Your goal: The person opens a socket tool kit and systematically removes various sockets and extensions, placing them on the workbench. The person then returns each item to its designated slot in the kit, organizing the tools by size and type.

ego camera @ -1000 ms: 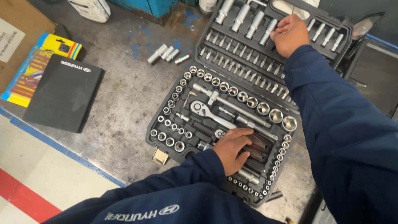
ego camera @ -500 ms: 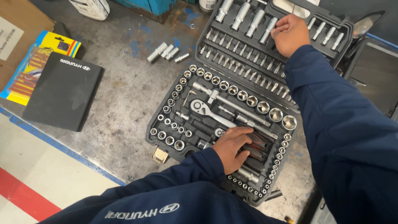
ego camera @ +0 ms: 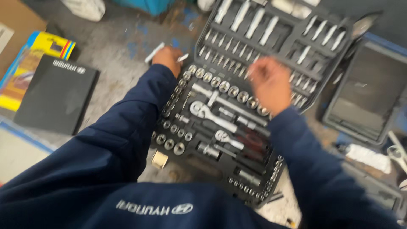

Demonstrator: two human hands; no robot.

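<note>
Left hand [ego camera: 168, 58] was closed on small loose sockets [ego camera: 183, 57] just outside the socket set case [ego camera: 271, 25]; blurred right hand [ego camera: 271, 85], grip unclear, hovered over the socket row [ego camera: 220, 82]. Steel bits looked hard, smooth, likely slippery: best pinched across the sides. Open bench [ego camera: 123, 63] lay left of the left hand; black booklet [ego camera: 55, 95] further left.
</note>
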